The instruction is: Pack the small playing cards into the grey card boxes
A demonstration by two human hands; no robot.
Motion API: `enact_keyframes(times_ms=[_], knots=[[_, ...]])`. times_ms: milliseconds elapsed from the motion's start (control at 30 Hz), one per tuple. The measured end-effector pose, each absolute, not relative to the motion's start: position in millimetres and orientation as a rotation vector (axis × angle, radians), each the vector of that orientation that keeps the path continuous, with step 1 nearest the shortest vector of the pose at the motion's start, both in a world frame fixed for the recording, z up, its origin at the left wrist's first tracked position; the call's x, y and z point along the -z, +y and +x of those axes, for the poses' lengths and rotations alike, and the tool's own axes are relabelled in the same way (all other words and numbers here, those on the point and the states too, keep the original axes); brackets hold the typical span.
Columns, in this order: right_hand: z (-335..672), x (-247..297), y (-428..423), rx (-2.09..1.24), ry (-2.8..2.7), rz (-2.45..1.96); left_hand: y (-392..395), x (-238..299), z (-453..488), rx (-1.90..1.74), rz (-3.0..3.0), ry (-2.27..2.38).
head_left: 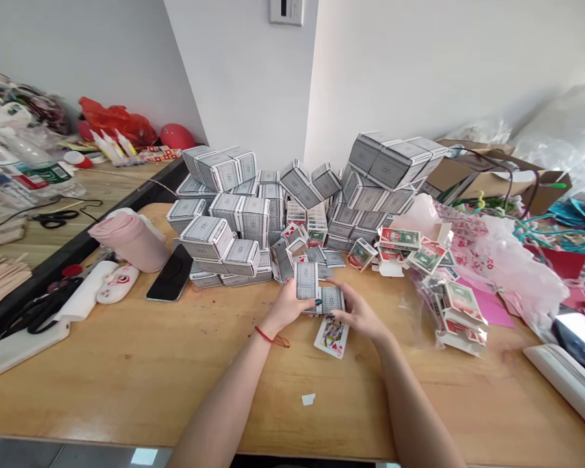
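My left hand (286, 305) is closed on grey-backed playing cards (306, 279), thumb across the front. My right hand (359, 312) grips the side of another grey-backed playing card (331, 299), lower and right beside the first; whether the two are joined I cannot tell. Just below my fingers, a face-up queen card (332, 338) lies on the wooden table. Behind my hands is a loose heap of cards (331, 259), some face-up. Box-shaped blocks made of cards (207, 235) are stacked at the left, with more card blocks (390, 159) piled at the right.
Red-and-green card packs (461, 305) lie to the right near a plastic bag (497, 253). A black phone (170, 273), a pink cloth roll (131, 239) and scissors (24, 312) are at the left. One white paper scrap (309, 399) lies in front.
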State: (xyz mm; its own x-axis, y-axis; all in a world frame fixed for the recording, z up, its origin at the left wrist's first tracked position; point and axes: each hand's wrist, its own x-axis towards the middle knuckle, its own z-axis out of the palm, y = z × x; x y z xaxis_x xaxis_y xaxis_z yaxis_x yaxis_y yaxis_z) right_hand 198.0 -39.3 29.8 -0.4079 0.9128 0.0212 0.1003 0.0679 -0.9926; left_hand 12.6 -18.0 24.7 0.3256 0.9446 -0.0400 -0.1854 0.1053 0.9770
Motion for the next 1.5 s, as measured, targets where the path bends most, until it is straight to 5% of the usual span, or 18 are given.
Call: enact_keyframes(times_ms=[533, 1500], knots=[[238.2, -3.9, -22.2, -0.724, -1.305, -1.454, -14.6, -18.4, 2.6, -1.072, 1.159, 0.909], [238.7, -22.1, -27.9, -0.738, -1.226, -1.183, -14.9, -21.3, 0.6, -1.098, 0.970, 0.922]])
